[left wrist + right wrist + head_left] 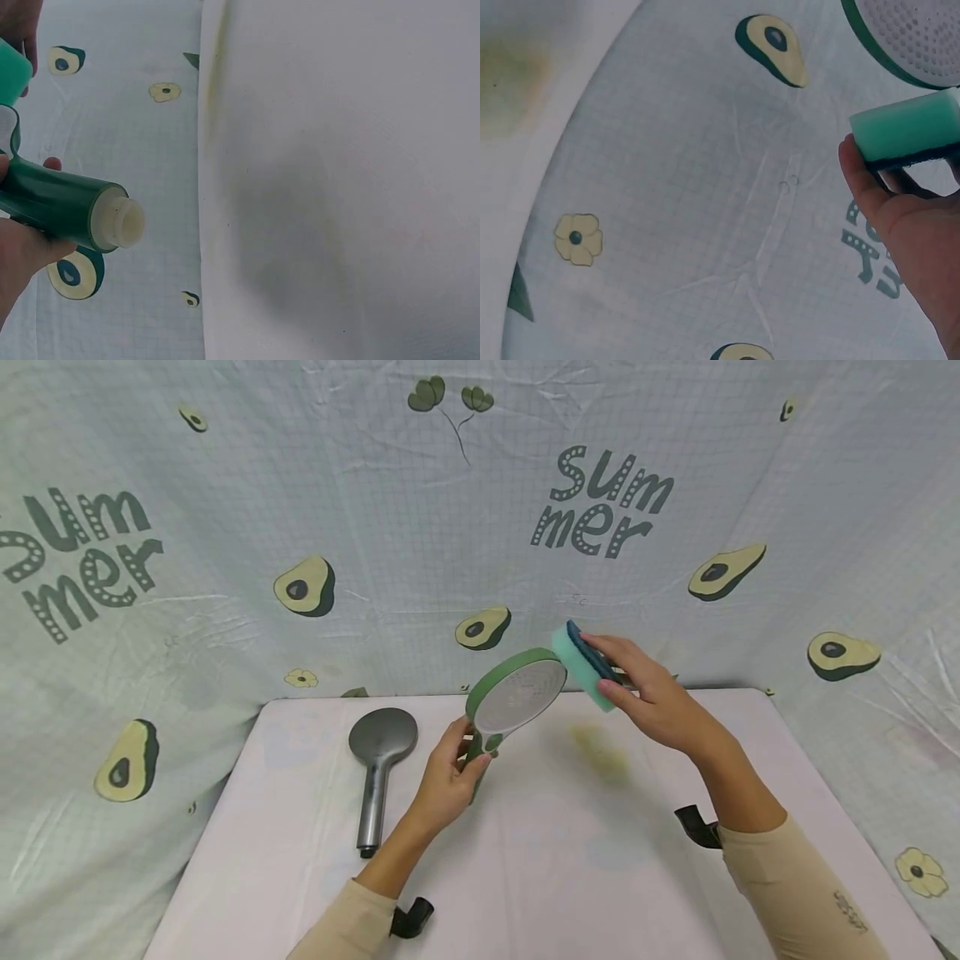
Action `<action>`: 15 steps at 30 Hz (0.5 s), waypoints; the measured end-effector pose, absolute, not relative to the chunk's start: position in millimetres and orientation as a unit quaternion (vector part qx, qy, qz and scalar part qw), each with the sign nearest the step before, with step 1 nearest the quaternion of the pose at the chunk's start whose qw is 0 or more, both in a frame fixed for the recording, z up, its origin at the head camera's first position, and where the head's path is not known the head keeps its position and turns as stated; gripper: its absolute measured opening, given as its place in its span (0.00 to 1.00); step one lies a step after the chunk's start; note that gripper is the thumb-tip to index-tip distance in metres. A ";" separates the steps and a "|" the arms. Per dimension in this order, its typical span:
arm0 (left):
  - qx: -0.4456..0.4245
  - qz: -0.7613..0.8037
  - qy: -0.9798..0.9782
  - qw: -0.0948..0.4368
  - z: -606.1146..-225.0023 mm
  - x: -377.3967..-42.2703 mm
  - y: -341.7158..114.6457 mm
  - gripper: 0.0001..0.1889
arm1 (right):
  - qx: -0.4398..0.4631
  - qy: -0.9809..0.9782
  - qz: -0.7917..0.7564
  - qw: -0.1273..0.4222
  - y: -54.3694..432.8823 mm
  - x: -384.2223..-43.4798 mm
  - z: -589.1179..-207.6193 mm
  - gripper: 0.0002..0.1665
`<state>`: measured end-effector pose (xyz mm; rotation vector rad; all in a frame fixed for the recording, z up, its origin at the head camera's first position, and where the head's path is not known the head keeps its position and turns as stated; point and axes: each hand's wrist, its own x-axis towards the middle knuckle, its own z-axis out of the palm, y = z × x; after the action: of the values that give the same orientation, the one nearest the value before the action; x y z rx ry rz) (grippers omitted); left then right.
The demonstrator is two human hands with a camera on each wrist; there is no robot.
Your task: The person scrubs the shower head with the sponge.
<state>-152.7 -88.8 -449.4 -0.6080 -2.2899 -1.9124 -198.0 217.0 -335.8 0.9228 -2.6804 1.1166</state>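
Pale table (555, 877) below hands (444, 783) (662, 703): green showerhead (519, 695) in left, sponge (581, 668) in right.

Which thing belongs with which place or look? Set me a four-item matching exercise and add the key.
1. green-rimmed shower head
2. dark grey shower head
3. sponge
4. backdrop cloth

A. lying on the table
B. printed with avocados
C. held in the left hand
D. held in the right hand

Pairs: 1-C, 2-A, 3-D, 4-B
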 end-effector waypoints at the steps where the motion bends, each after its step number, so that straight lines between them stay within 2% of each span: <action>1: -0.200 -0.626 -0.752 0.049 -449.1 -152.7 -88.8 0.30 | 0.302 -0.877 0.370 0.046 218.2 -198.3 -336.5 0.36; 7: -0.203 -0.609 -0.765 0.062 -450.0 -153.0 -87.1 0.32 | 0.320 -0.877 0.351 0.073 216.5 -195.3 -330.2 0.36; 15: -0.181 -0.569 -0.799 0.077 -450.4 -155.1 -86.9 0.36 | 0.399 -0.873 0.232 0.157 196.8 -187.1 -312.9 0.37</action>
<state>-155.1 -86.9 -450.4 -0.5416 -2.3926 -1.7036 -187.1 196.8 -312.9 1.1413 -2.4986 0.6643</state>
